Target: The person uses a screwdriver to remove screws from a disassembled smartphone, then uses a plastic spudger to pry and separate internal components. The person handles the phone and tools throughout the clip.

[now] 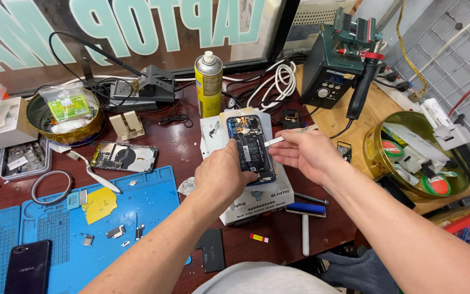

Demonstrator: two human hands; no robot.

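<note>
Your left hand (221,174) is palm-down, fingers curled; your right hand (303,152) is pinching, both forearms extended forward.

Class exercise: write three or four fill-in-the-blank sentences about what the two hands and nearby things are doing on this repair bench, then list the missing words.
1. The left hand presses on an opened blue-framed phone lying on a ____ cardboard box.
2. The right hand pinches a thin white ____.
3. The tall spray can behind the phone is ____.
4. The silicone work mat on the left is ____.

Missing words: white; strip; yellow; blue
</note>
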